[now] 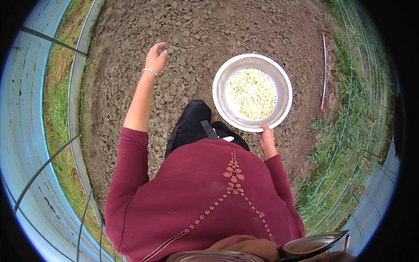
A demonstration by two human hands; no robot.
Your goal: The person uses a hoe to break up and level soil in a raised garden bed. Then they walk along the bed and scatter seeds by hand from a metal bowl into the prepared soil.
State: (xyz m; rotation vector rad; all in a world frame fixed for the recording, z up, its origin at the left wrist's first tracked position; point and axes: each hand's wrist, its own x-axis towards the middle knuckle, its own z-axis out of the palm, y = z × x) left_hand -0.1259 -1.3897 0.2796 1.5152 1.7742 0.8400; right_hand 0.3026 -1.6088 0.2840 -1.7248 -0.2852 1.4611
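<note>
My right hand (265, 139) grips the near rim of a round metal basin (222, 98), thumb over the edge. Inside the basin lies a layer of small pale-yellow seeds or grains (253, 95) with darker bits among them. My left hand (156, 59) is stretched out over the soil to the left, a pale bracelet (150, 70) on its wrist. Its thumb stands apart from the bent fingers, and nothing shows between them. Bare, crumbly brown soil (186, 62) lies beneath both hands.
A long-handled hoe (324, 65) lies along the right edge of the soil. Beyond it are green plants (347, 98) and wires or strings (350, 75). On the left, a pale border strip (74, 85), grass (60, 95) and blue sheeting (24, 98) run past thin dark rods (42, 175).
</note>
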